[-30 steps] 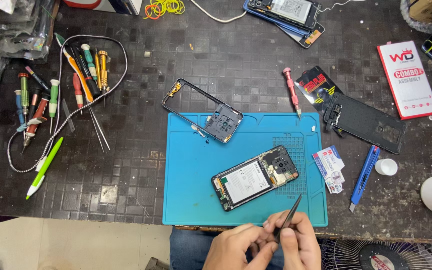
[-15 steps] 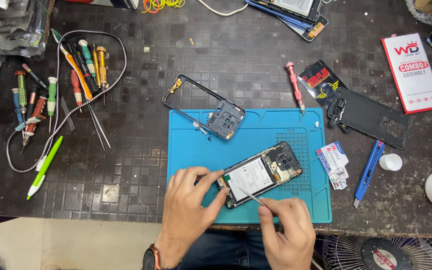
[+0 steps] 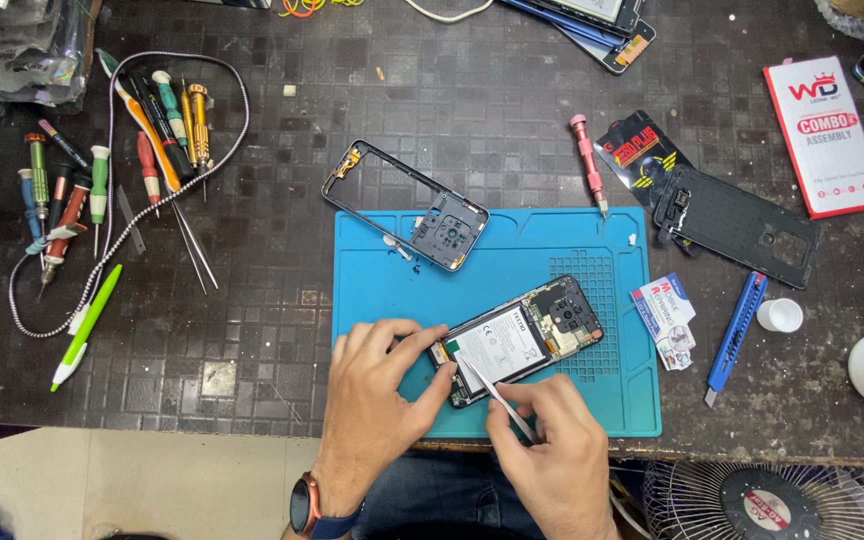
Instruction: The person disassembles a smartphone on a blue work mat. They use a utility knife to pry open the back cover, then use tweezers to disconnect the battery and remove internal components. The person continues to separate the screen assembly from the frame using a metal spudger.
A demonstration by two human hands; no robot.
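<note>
Workbench (image 3: 282,330) of dark small tiles fills the view, and on it lies a blue work mat (image 3: 512,260) with a grid pattern at its right side. Near the mat's front edge rests an opened phone (image 3: 522,340), back cover off, lying at a slant with its white-labelled battery showing and its camera end pointing up and right. The left hand (image 3: 377,390) lies flat on the mat just left of the phone, its fingers spread only a little, and 1 fingertip together with the thumb touches the phone's lower left corner, pinning it down. The right hand (image 3: 552,440) sits just below the phone, fingers curled narrowly around metal tweezers (image 3: 487,388), whose tip rests on the phone's lower end beside the battery, close to the left thumb. At the mat's upper left an empty phone frame (image 3: 407,205) lies half on the mat and half on the tiles. To the right, off the mat, are a black back cover (image 3: 742,235), a blue utility knife (image 3: 737,325) and a pink screwdriver (image 3: 588,160). Far left, well apart from both hands, lies a cluster of screwdrivers (image 3: 102,150) ringed by a braided cable (image 3: 122,230).
</note>
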